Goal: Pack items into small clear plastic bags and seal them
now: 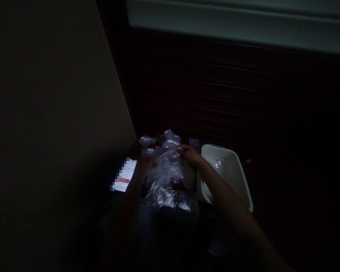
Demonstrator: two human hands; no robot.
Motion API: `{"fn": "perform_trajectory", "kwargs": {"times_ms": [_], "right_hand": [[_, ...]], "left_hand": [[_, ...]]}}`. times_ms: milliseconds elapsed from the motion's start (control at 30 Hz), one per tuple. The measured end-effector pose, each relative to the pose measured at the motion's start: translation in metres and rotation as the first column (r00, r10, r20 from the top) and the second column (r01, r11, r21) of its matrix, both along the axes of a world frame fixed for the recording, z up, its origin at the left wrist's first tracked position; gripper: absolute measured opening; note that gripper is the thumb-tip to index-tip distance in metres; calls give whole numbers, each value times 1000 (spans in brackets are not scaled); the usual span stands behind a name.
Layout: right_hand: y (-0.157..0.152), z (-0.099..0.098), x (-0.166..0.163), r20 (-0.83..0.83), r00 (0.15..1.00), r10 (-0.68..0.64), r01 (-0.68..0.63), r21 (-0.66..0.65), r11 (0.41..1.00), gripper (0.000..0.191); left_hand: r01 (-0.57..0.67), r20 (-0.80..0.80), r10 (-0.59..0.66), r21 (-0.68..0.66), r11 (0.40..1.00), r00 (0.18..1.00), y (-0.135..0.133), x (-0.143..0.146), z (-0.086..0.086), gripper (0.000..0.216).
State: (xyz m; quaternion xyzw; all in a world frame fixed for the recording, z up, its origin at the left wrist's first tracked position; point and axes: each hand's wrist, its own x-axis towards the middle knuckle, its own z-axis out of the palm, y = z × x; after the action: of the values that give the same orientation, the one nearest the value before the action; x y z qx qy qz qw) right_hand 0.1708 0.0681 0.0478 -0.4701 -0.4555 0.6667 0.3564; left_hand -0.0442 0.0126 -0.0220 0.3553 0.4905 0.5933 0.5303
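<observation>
A clear plastic bag (166,156) is stretched between my two hands in the dim light. My right hand (188,154) pinches its upper right edge. On the other side, my left hand (147,163) is closed at the bag's left edge, its fingers partly lost in shadow. Crumpled clear plastic bags (167,198) lie below and nearer to me. Another crumpled plastic bag (171,139) is just beyond my hands, with a smaller plastic piece (146,141) to its left.
A white plastic bin (242,177) with some clear plastic in it stands right of my hands, under my right forearm. A lit phone (124,177) is by my left wrist. Dark slatted panelling (215,87) rises behind; a plain wall (51,94) is at left.
</observation>
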Motion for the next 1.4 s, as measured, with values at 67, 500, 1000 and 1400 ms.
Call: {"fn": "perform_trajectory", "kwargs": {"times_ms": [67, 500, 1000, 1400], "right_hand": [[2, 0, 0, -27, 999, -24, 24, -1, 1000, 12], [15, -6, 1, 147, 978, -151, 142, 71, 987, 46], [13, -10, 4, 332, 934, -133, 11, 345, 939, 19], [11, -9, 4, 285, 954, -90, -6, 320, 947, 26]], "left_hand": [[-16, 50, 13, 52, 999, 999, -2, 0, 1, 28], [144, 92, -154, 111, 983, 984, -7, 4, 16, 37], [-62, -206, 79, 90, 994, 975, 1, 4, 4, 48], [-84, -180, 101, 96, 992, 979, 7, -1, -7, 53]]}}
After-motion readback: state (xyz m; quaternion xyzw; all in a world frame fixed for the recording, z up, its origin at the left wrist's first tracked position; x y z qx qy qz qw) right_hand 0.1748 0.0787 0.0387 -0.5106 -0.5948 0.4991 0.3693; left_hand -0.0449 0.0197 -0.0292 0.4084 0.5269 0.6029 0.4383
